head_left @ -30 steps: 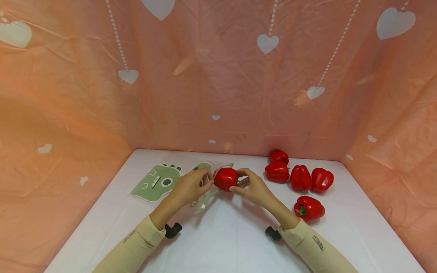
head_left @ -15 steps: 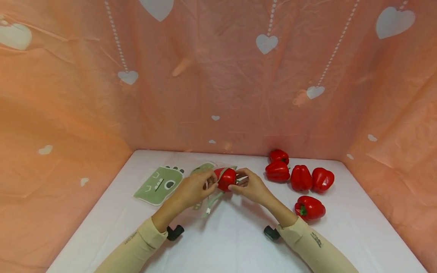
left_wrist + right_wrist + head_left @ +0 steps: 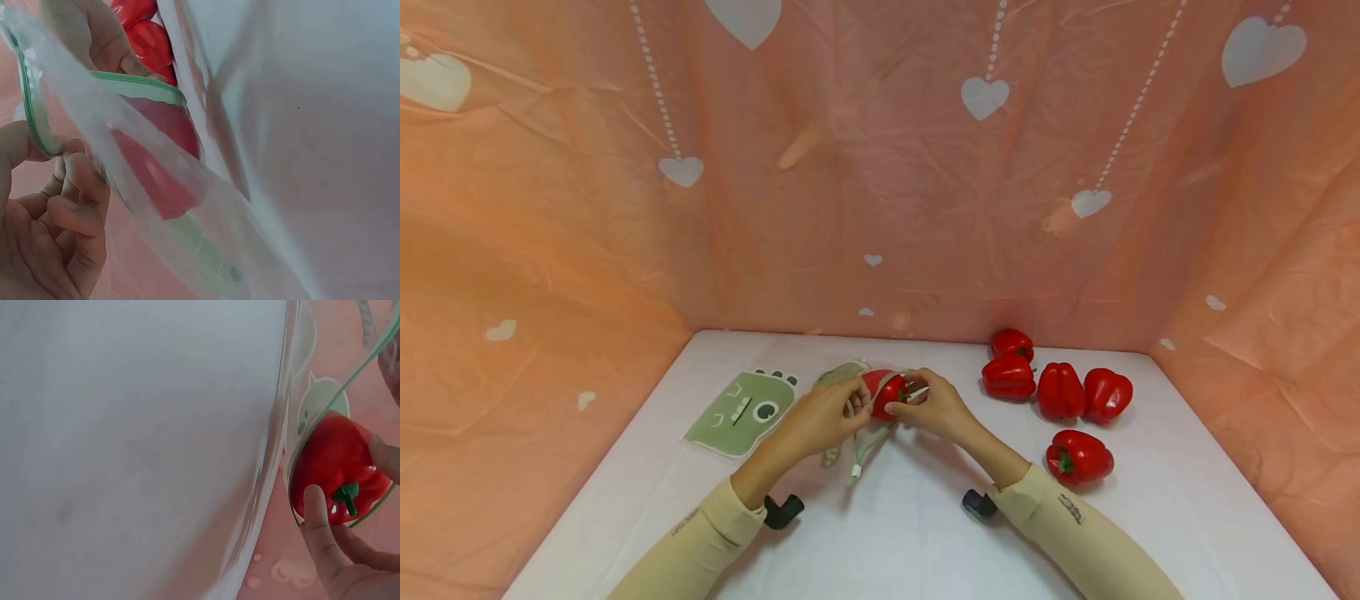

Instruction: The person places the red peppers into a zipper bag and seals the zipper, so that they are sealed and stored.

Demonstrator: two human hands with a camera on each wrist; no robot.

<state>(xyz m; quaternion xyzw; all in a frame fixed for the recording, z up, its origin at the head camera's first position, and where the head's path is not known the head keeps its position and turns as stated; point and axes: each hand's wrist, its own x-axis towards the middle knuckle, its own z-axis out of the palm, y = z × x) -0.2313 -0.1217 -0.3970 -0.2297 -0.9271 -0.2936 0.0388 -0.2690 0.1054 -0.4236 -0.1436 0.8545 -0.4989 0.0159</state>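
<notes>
**First:** Both your forearms, in pale yellow sleeves (image 3: 688,550), are slanting inward above the white tabletop (image 3: 880,542), and your hands are facing each other just apart.

**Second:** Your left hand (image 3: 833,412) is folding its fingers in and pinching the edge of a clear plastic zip bag (image 3: 874,442). Your right hand (image 3: 936,410) is holding a glossy red bell pepper (image 3: 889,400) near one end, its digits lying on opposite sides.

**First:** Where exactly is that pepper sitting?

**Second:** Right between your hands, in the mouth of the bag. Its far end is showing paler through the film; the end by your right hand is shining bare.

**First:** What are the wrist views adding?

**Second:** Your left one is showing the bag's green edging strip (image 3: 140,85) curving away from your fingertips. Your right one is revealing a green stem (image 3: 347,495) facing your palm, which the head view is barely giving.

**First:** And around you?

**Second:** Five other red bell peppers (image 3: 1061,392) are lying to your right. A green one-eyed cartoon print (image 3: 737,414) is lying flat to your left; whether it belongs to the same bag, I can't tell.
</notes>
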